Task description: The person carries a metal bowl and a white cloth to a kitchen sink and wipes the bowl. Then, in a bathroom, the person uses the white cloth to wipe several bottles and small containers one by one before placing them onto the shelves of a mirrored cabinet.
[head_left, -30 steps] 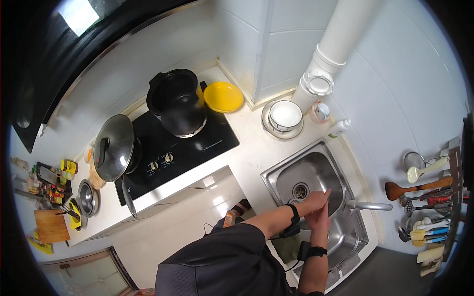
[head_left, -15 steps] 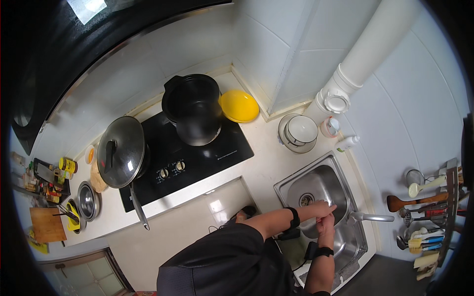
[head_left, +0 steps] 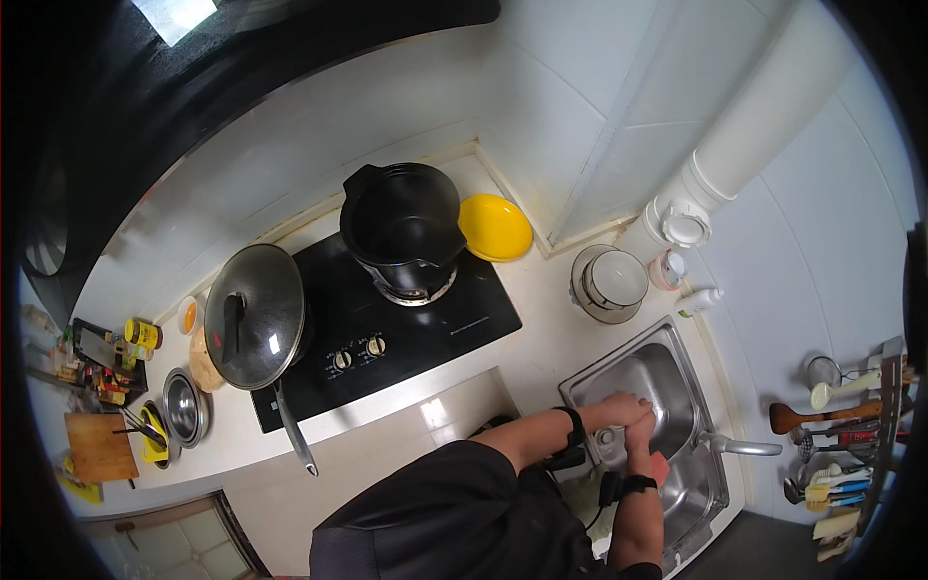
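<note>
My left hand (head_left: pixel 624 408) and my right hand (head_left: pixel 640 433) are together over the stainless steel sink (head_left: pixel 674 362). The left hand lies against the right one, with the fingers of both drawn in. Whether anything is between them is hidden. A red-orange thing (head_left: pixel 660 468) shows beside my right wrist, too little of it visible to name. Below my left wrist is a small grey round piece (head_left: pixel 606 438). The tap (head_left: pixel 739 446) stands at the sink's right edge, its spout pointing away from my hands.
On the black hob (head_left: pixel 425 333) are a black pot (head_left: pixel 401 213) and a lidded pan (head_left: pixel 256 314), its handle jutting over the counter edge. A yellow plate (head_left: pixel 496 229), stacked bowls (head_left: pixel 617 278) and a white bottle (head_left: pixel 698 303) stand behind. Utensils (head_left: pixel 831 416) hang at right.
The view has shifted, so the room sits lower and farther right. My hands have moved left and nearer within the sink, over the drain. The red-orange thing and grey round piece now show.
</note>
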Action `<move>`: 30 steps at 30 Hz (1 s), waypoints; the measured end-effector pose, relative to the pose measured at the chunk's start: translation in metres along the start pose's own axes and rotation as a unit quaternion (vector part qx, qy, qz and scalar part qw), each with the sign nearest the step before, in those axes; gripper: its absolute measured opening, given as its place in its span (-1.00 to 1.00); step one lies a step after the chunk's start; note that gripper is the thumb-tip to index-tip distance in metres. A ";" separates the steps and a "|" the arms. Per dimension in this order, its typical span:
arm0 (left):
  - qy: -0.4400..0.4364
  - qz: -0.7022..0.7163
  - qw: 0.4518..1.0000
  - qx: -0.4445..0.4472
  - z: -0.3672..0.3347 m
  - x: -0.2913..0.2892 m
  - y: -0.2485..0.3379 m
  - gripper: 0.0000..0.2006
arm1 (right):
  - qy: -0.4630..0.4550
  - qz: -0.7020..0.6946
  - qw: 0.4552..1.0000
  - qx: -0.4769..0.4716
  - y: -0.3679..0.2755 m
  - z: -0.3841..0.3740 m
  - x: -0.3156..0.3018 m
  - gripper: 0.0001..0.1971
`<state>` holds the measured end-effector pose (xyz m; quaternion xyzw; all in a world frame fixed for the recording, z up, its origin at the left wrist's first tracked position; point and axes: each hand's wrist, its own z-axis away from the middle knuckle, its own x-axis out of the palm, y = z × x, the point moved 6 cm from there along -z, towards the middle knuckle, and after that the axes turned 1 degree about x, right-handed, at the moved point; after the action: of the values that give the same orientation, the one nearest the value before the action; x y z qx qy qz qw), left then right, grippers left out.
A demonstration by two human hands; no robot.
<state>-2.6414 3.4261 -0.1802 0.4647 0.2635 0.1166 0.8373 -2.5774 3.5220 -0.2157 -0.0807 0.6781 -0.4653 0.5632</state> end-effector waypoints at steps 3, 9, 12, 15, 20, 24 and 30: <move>-0.002 -0.009 0.998 0.056 -0.001 0.002 0.004 -0.41 | -0.001 0.040 0.999 -0.020 -0.011 0.000 -0.003 -0.77; 0.040 0.039 0.995 0.081 -0.001 -0.010 0.037 -0.51 | 0.049 0.063 0.995 -0.062 -0.043 -0.012 -0.042 -0.79; 0.108 0.101 0.977 0.152 0.007 -0.022 0.065 -0.59 | 0.102 0.082 0.985 -0.112 -0.076 -0.016 -0.069 -0.81; 0.220 0.158 0.921 0.280 0.040 -0.045 0.111 -0.65 | 0.172 0.062 0.974 -0.135 -0.076 -0.017 -0.094 -0.79; 0.093 0.100 0.912 0.386 0.027 -0.004 0.100 -0.73 | 0.134 -0.251 0.954 -0.099 0.090 -0.018 -0.064 -0.72; 0.050 -0.305 0.934 0.179 0.023 0.009 -0.014 -0.64 | -0.029 0.153 0.976 0.150 0.072 0.061 -0.010 -0.61; 0.033 -0.136 0.960 0.244 -0.007 0.029 0.024 -0.71 | 0.047 0.021 0.998 0.041 -0.015 0.029 -0.067 -0.63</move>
<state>-2.6195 3.4564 -0.1730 0.6108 0.3723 -0.0508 0.6969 -2.5363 3.5403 -0.1568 -0.0209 0.6855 -0.4841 0.5434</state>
